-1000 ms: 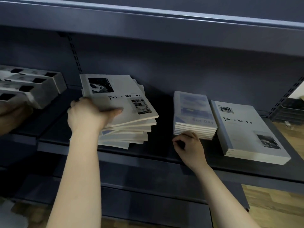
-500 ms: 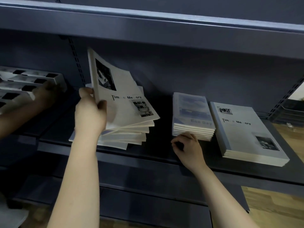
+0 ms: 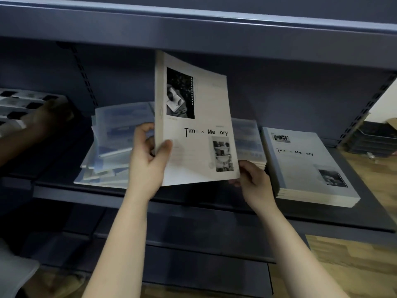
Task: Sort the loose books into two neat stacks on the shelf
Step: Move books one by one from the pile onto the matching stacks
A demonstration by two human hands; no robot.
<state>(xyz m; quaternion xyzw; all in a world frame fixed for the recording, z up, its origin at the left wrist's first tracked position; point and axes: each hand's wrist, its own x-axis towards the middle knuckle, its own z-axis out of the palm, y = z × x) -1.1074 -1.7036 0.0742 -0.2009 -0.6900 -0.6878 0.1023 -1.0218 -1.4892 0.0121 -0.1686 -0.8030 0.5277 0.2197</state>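
My left hand point(image 3: 148, 160) grips the spine edge of a white "Time & Memory" book point(image 3: 197, 125), which is lifted upright and tilted above the shelf point(image 3: 214, 203). At the book's lower right corner, my right hand point(image 3: 253, 179) holds it from below. A loose, uneven pile of pale blue books point(image 3: 111, 147) lies on the shelf at the left. Behind the raised book a neat blue-cover stack point(image 3: 249, 143) is partly hidden. A tidy stack of "Time & Memory" books point(image 3: 307, 168) sits at the right.
Another person's hand point(image 3: 49, 117) reaches onto white boxes point(image 3: 23, 104) at the far left of the shelf. An upper shelf board point(image 3: 193, 29) hangs close overhead. Dark trays point(image 3: 373, 138) stand beyond the right upright, over a wooden floor point(image 3: 365, 254).
My left hand lifted the top "Time & Memory" book off the loose pile and carried it right. My right hand left the blue stack's front and took the book's lower corner.
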